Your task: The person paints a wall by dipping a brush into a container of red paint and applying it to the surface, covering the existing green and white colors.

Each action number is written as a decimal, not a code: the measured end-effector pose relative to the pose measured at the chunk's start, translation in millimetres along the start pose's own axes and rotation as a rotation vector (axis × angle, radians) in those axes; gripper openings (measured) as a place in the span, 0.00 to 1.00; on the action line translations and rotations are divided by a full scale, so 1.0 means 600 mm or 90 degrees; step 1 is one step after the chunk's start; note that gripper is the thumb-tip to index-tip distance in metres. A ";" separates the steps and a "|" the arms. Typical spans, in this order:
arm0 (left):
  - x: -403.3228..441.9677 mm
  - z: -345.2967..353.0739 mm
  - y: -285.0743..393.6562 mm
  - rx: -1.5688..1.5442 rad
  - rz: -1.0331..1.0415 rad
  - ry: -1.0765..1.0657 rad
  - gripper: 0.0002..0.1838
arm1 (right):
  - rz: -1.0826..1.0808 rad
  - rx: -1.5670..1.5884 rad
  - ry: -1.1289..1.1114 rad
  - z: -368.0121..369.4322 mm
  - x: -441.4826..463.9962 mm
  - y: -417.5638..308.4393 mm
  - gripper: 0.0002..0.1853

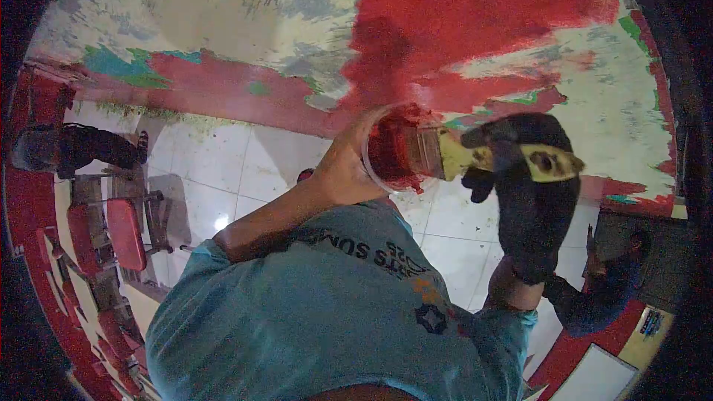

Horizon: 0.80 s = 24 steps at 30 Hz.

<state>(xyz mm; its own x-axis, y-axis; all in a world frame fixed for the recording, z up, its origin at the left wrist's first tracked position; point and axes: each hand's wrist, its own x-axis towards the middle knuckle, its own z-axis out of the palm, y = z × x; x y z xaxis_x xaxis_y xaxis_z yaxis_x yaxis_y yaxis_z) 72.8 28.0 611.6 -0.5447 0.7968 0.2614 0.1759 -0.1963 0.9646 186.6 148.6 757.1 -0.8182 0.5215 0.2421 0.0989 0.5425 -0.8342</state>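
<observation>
My left hand [346, 166] is wrapped round a clear plastic cup [397, 185] with wet red paint inside and smears on its rim. In my right hand [529, 186], which wears a black glove, is a paintbrush [454, 157] with a yellowish, stained handle. The brush lies roughly level, its bristle end at the cup's mouth; the bristle tips are hard to make out against the red paint. Just beyond the cup rises a wall [475, 15] with a broad patch of red paint and rough, peeling cream, grey and green areas around it.
White floor tiles [215, 160] with scattered flakes lie below the wall. Red-seated chairs [126, 234] line the left side. One person [82, 150] is at far left, another [601, 282] at right. A table [594, 379] with a white board is at lower right.
</observation>
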 end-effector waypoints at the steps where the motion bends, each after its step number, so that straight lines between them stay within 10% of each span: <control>1: -0.002 0.003 0.005 -0.007 -0.022 0.017 0.46 | 0.018 0.025 -0.013 0.006 0.003 0.000 0.07; 24: 0.003 -0.006 -0.004 0.044 0.054 0.056 0.45 | 0.034 0.029 -0.094 0.025 0.031 0.018 0.06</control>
<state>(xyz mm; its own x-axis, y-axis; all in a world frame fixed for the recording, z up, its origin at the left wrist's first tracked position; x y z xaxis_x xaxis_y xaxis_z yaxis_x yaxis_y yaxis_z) 68.5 27.7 610.1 -0.5951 0.7250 0.3468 0.2793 -0.2180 0.9351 164.0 154.5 745.3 -0.8874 0.4438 0.1245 0.1212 0.4853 -0.8659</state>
